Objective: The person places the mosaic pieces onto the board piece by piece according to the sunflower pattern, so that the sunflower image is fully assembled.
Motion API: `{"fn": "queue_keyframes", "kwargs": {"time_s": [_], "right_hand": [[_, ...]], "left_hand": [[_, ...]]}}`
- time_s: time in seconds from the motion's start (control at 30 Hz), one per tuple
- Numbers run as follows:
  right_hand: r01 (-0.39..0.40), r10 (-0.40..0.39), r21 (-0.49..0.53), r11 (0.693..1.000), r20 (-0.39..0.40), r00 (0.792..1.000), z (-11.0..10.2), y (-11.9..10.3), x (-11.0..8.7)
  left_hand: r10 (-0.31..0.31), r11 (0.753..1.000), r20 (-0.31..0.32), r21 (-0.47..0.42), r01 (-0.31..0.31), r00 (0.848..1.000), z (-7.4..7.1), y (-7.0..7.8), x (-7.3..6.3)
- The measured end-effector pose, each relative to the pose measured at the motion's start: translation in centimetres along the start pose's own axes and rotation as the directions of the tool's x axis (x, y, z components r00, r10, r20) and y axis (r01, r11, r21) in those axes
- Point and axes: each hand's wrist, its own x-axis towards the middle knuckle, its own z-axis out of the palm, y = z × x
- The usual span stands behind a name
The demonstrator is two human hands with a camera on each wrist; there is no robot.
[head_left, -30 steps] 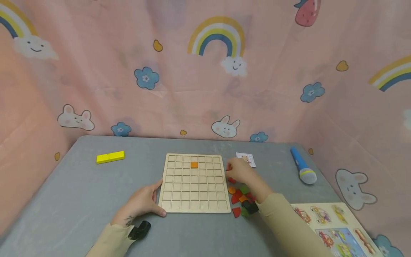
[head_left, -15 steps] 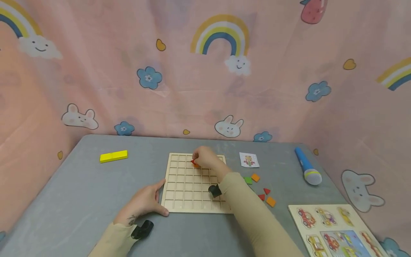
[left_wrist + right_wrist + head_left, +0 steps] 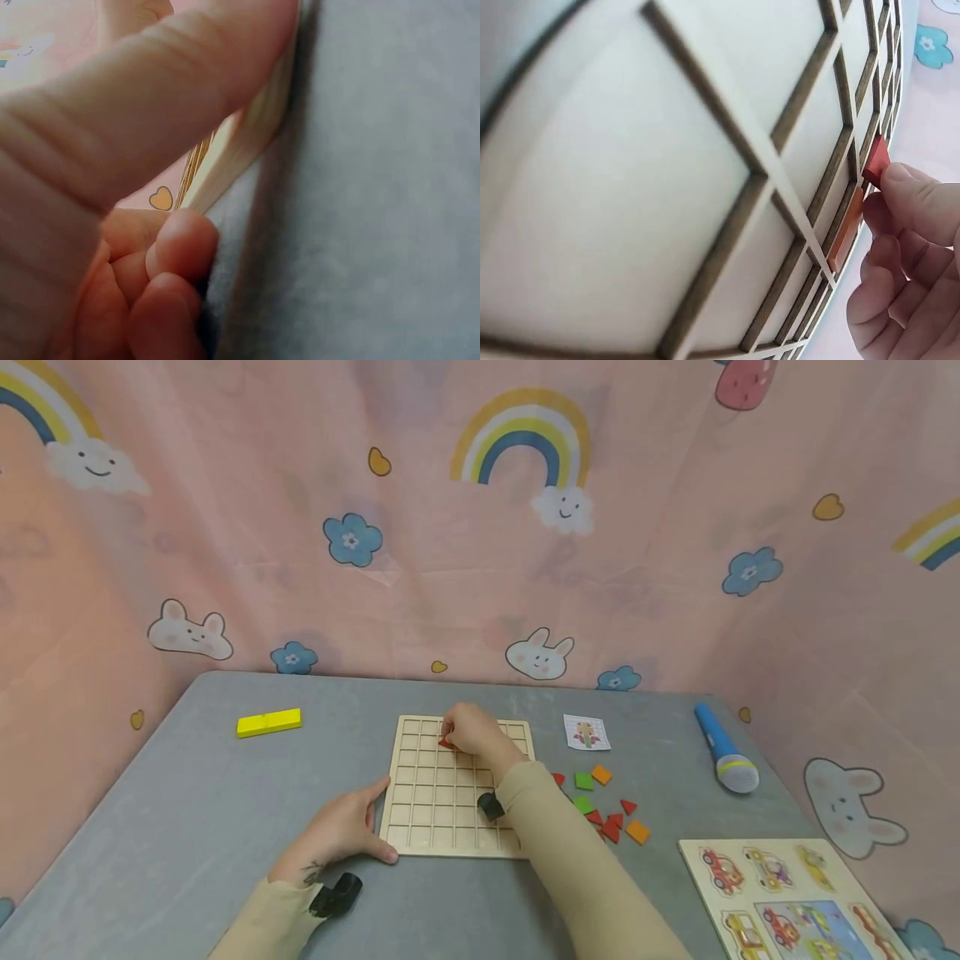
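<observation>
A pale wooden grid board [image 3: 427,795] lies on the grey table. My left hand [image 3: 333,835] rests at its near left corner, thumb at the corner and forefinger along the left side; the left wrist view shows the thumb [image 3: 142,97] against the board's edge. Over the far part of the grid, my right hand [image 3: 474,731] pinches a small red tile [image 3: 877,161] between thumb and fingertips. Just beside that tile, an orange square tile [image 3: 846,231] sits in a cell of the board; in the head view the hand hides it.
Loose red, green and orange tiles [image 3: 637,832] lie right of the board, partly behind the right sleeve. Beyond them is a printed pattern card [image 3: 587,732]. A blue toy microphone [image 3: 723,752], a wooden vehicle puzzle [image 3: 712,906] and a yellow block [image 3: 268,722] stand farther out.
My right hand has moved left from the loose tiles to the far part of the board, bringing the red tile. The left hand stays at the board's corner. The view has shifted slightly.
</observation>
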Motion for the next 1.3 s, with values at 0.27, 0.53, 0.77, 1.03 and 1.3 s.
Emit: {"fn": "queue_keyframes", "kwargs": {"time_s": [0.27, 0.53, 0.77, 1.03, 1.3], "right_hand": [[-0.008, 0.010, 0.050, 0.999, -0.037, 0.999, -0.7, 0.5, -0.6], [-0.031, 0.047, 0.142, 0.989, -0.109, 0.993, -5.0, 5.2, -4.9], [-0.134, 0.131, -0.058, 0.989, -0.047, 0.990, -6.9, 11.8, -10.7], [-0.394, 0.419, -0.210, 0.895, 0.092, 0.903, -6.3, 15.1, -15.4], [-0.387, 0.410, -0.205, 0.899, 0.082, 0.908, -5.6, 15.7, -16.9]], "left_hand": [[-0.009, 1.000, -0.005, -0.018, 0.009, 1.000, 0.1, 0.1, 0.0], [-0.011, 1.000, -0.015, -0.017, 0.011, 1.000, 0.0, 0.1, -0.1], [0.004, 1.000, -0.006, -0.021, -0.004, 1.000, 0.0, 0.4, -0.2], [-0.017, 1.000, -0.009, -0.014, 0.017, 1.000, 0.2, 0.5, -0.2], [-0.035, 0.999, -0.018, -0.029, 0.035, 0.999, 0.2, 0.6, -0.2]]}}
